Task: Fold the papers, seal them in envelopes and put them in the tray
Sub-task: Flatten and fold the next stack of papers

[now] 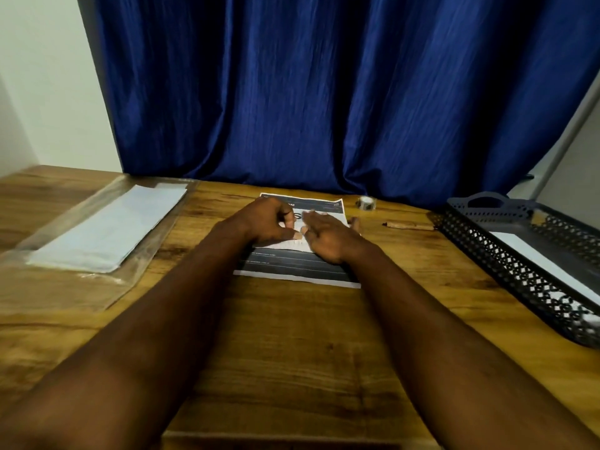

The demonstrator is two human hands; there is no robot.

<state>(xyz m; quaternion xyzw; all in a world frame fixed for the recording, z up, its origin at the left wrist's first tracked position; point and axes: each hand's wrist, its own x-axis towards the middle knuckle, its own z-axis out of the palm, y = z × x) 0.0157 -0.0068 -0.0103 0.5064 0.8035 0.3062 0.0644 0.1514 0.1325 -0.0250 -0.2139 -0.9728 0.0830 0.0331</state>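
A printed paper (pixel 292 266) with dark bands lies flat in the middle of the wooden table (pixel 292 352). Both hands are over its middle. My left hand (pixel 263 220) has its fingers curled, thumb and fingertips pinching at the sheet. My right hand (pixel 328 235) lies flat on the paper with straight fingers pressing down. A stack of white envelopes (pixel 107 228) in a clear plastic sleeve lies at the left. A dark perforated tray (pixel 506 258) stands at the right with a white envelope (pixel 552 264) inside.
A roll of clear tape (pixel 366 203) sits beyond the paper's far right corner. A brown pen (pixel 409 226) lies between the paper and the tray. A blue curtain (pixel 324 92) hangs behind the table's far edge.
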